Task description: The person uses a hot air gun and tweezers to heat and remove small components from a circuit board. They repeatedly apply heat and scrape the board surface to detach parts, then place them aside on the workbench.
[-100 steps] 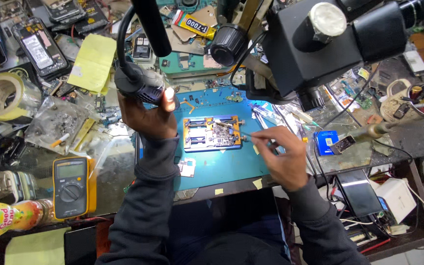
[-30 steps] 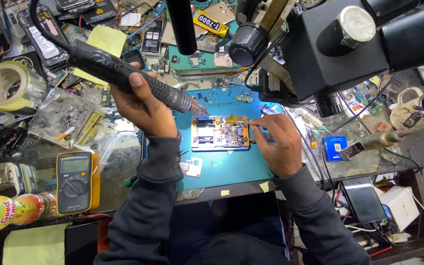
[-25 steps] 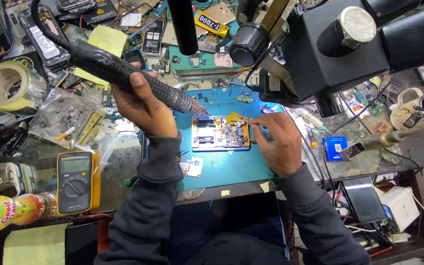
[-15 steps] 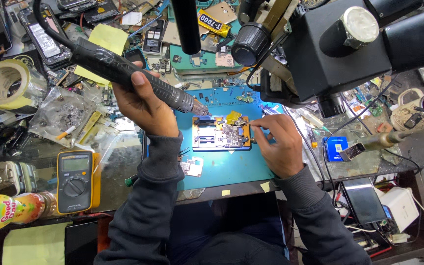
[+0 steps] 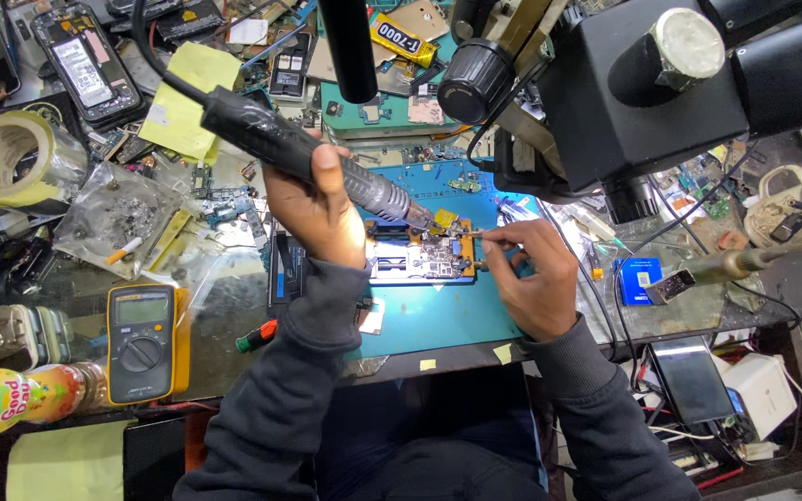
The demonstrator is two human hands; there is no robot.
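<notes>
Circuit board (image 5: 427,260), small and crowded with components, sat clamped in an orange-edged holder (image 5: 420,257) on the blue work mat (image 5: 438,320), near the middle of the bench and just under the black microscope head (image 5: 633,102). The left hand (image 5: 313,199) was wrapped tight around the dark handle of a hot-air tool (image 5: 303,153), whose metal nozzle slanted down to the board's far edge, close above a scrap of yellow tape. The right hand (image 5: 531,278) was pinched shut on fine tweezers (image 5: 486,235), their tips reaching in from the right to the same spot; whether they touched a part was too small to tell. Both hands were closed on their tools and near each other over the board.

Judging by this, the rework looked to be mid-step: heat and tweezers were both at the component, the board lay bare in its clamp, and nothing showed a part lifted clear.

A yellow multimeter (image 5: 141,339) lay near left, a tape roll (image 5: 6,162) far left, and a phone (image 5: 691,378) near right.
</notes>
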